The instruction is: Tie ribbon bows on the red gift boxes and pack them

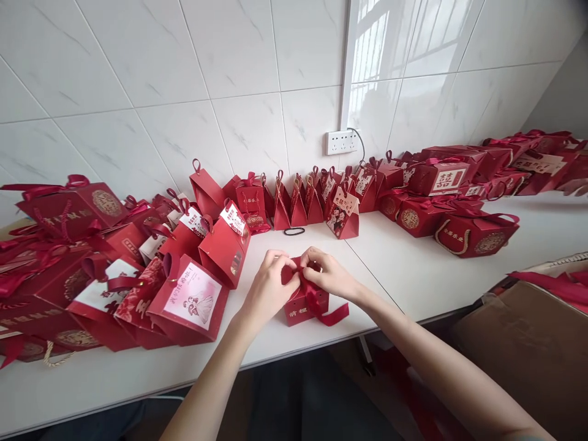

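Clock centred on the small red box, 12 toward the wall: box is sitting on the white counter near its front edge, gold characters facing the person. Left hand is pinching the dark red ribbon between thumb and fingers at the box top; right hand is pinching it from the 1 o'clock side, fingertips close to the left's. A ribbon tail is trailing down the front and curling out toward 3. Black loop is lying at 12, just before a row of tent-shaped red boxes. Tagged red box is standing at 1. Box with a pink picture is leaning at 9, more red boxes piling up beyond it. Rope-handled box is sitting at 2, well apart. Brown carton is standing below counter level around 4. Another person's hand is showing blurred at the far 2 o'clock edge.
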`<act>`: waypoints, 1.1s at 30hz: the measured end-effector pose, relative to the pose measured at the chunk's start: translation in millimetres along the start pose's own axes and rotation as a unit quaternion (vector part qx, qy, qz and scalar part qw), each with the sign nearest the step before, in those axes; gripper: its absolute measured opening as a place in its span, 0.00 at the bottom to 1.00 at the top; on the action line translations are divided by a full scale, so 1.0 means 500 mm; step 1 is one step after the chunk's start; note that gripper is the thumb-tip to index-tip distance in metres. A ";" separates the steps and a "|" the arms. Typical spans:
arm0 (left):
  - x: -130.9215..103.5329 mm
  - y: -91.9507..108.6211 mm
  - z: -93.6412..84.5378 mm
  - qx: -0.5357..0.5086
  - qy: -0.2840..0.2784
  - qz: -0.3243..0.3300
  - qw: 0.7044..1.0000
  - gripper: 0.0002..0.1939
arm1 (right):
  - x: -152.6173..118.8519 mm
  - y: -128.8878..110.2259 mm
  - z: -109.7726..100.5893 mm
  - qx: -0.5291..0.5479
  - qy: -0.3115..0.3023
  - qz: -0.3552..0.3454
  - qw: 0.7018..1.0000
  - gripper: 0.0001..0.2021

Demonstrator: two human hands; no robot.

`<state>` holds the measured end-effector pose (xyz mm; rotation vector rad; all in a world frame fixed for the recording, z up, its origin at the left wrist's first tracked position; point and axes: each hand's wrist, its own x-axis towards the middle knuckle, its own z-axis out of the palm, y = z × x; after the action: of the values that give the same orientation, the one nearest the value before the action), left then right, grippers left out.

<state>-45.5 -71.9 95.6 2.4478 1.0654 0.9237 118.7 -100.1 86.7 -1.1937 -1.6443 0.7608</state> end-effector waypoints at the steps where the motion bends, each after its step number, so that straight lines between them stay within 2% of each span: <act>1: 0.000 0.004 -0.002 0.011 -0.016 -0.003 1.000 0.02 | 0.000 -0.001 0.000 0.002 -0.013 0.003 1.000 0.03; 4: 0.002 0.016 -0.007 0.058 -0.037 -0.003 0.998 0.03 | -0.002 -0.005 -0.005 -0.023 -0.050 -0.009 0.998 0.02; 8: 0.009 0.023 -0.006 0.118 -0.012 -0.044 0.992 0.04 | -0.007 -0.004 -0.019 -0.004 -0.069 -0.028 0.997 0.04; 12: 0.020 0.033 -0.002 0.141 0.013 -0.094 0.985 0.04 | -0.017 -0.010 -0.029 0.099 -0.091 -0.008 0.991 0.08; 15: 0.029 0.050 0.000 0.136 0.006 -0.103 0.985 0.04 | -0.023 -0.024 -0.031 0.166 -0.086 -0.002 0.982 0.08; 18: 0.039 0.060 -0.005 0.139 0.006 -0.117 0.983 0.01 | -0.025 -0.039 -0.031 0.287 -0.085 -0.010 0.954 0.09; 20: 0.046 0.054 -0.014 0.132 0.029 -0.126 0.983 0.01 | -0.025 -0.048 -0.035 0.369 -0.069 -0.025 0.926 0.10; 23: 0.052 0.027 -0.040 0.046 0.049 -0.132 0.989 0.04 | -0.028 -0.059 -0.049 0.431 -0.037 -0.022 0.901 0.12; 27: 0.051 -0.008 -0.089 -0.131 0.037 -0.157 0.978 0.08 | -0.033 -0.068 -0.077 0.423 -0.008 -0.007 0.906 0.13; 31: 0.044 -0.012 -0.138 -0.338 0.013 -0.188 0.922 0.05 | -0.029 -0.073 -0.101 0.385 0.033 -0.014 0.922 0.14; 33: 0.043 -0.005 -0.158 -0.417 0.010 -0.191 0.889 0.09 | -0.023 -0.075 -0.108 0.370 0.042 -0.018 0.928 0.14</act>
<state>-89.1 -52.0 162.3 1.4650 0.8540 0.9947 156.2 -125.7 135.8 -0.6367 -1.1286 1.1520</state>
